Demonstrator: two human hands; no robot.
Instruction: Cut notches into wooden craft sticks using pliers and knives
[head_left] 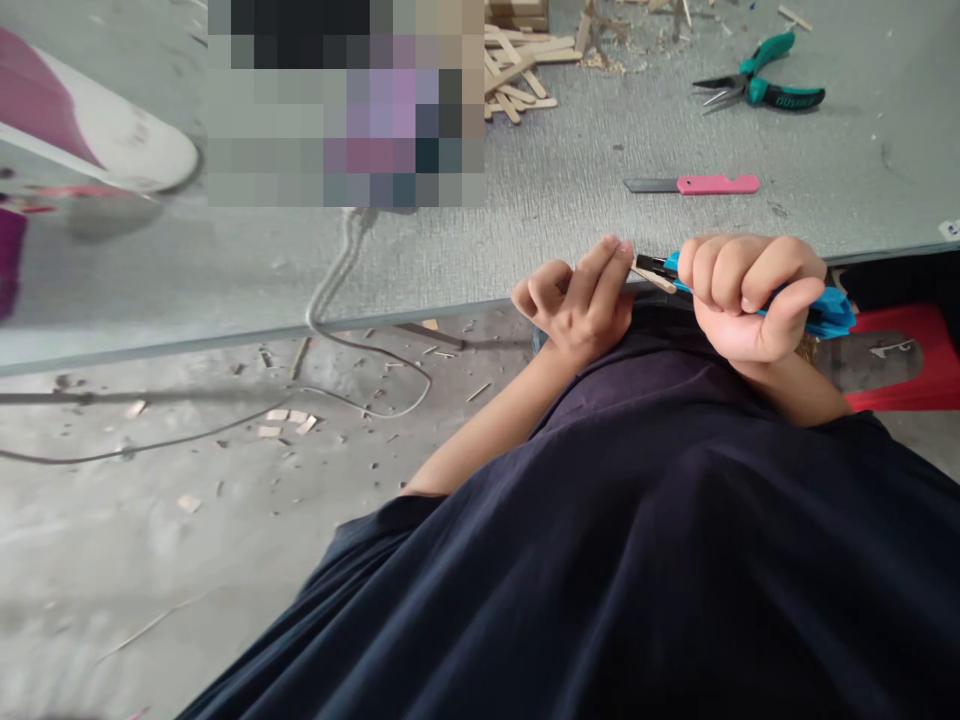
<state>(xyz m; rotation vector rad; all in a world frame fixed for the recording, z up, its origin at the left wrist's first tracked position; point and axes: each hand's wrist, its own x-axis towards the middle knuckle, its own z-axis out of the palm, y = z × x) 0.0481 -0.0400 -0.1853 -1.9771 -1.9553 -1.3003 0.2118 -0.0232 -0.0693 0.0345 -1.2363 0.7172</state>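
My right hand (754, 295) is closed around a blue-handled tool with a black tip (831, 312). The handle sticks out past the little-finger side or palm, and the fist hides its middle, so its exact kind is unclear. My left hand (581, 305) is closed, its fingertips pinching a thin wooden stick (654, 278). That stick lies right beside the tool's black tip, and the two seem to touch. Both hands are held near the table's front edge, close to my dark shirt. Just beyond them, a pink-handled craft knife (694, 185) rests on the table.
Green-handled long-nose pliers (757, 85) lie open at the back right. Wooden sticks (525, 75) are piled on the grey table (555, 160). A cable (322, 295) hangs over the edge. A red stool (915, 350) stands at right; wood scraps (285, 422) litter the floor.
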